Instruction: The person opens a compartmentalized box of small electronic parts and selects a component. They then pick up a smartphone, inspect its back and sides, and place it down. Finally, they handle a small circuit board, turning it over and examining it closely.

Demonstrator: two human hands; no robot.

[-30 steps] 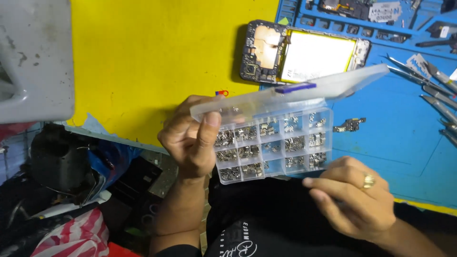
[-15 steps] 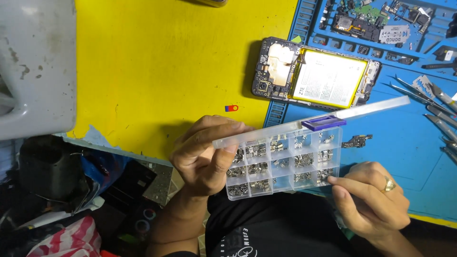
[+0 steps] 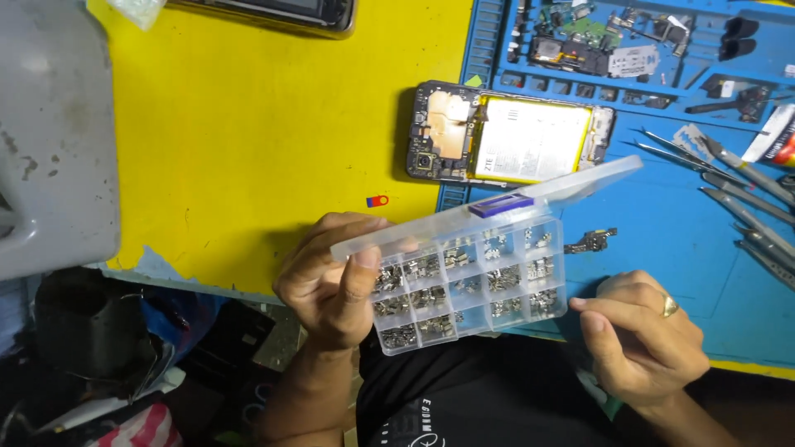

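On the desk point(image 3: 248, 149), yellow at the left of the frame and covered by a blue mat at the right, an opened phone point(image 3: 509, 136) lies at upper centre with its back off, battery and board bare, so its stripping looks done. Below it at centre, the clear compartment box point(image 3: 472, 285) of small metal parts is already open, lid raised. The left hand point(image 3: 335, 281) grips its left end, the right hand point(image 3: 642, 335) steadies its right corner, and no part is picked out yet.
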